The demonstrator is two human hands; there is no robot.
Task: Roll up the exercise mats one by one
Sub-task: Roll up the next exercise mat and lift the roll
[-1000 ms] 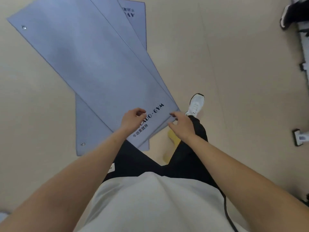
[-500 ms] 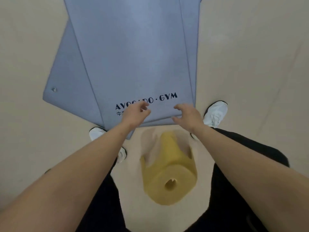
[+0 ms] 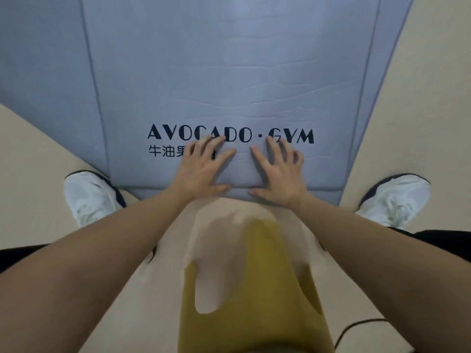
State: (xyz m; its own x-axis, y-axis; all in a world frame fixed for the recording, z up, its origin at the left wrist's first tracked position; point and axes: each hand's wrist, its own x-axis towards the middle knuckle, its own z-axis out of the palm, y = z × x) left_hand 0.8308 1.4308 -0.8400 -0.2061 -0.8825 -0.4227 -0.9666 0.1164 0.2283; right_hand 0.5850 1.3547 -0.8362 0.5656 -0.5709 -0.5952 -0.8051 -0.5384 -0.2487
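pressing flat, fingers spread, with left hand [image 3: 201, 169] and right hand [image 3: 277, 171] on the near end of the top grey mat [image 3: 229, 72], lying over other mats [image 3: 46, 72]. best to tuck that edge tight and even, then roll straight.

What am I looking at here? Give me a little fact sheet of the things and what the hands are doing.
Top layer: grey mat printed AVOCADO GYM, lying flat, unrolled
Beneath it: other grey mats, edges showing either side
left hand: fingers spread, pressing the mat's near end
right hand: the same, alongside
yellow mat: on the floor between the legs, blurred
white shoes: one each side of the mat's near edge
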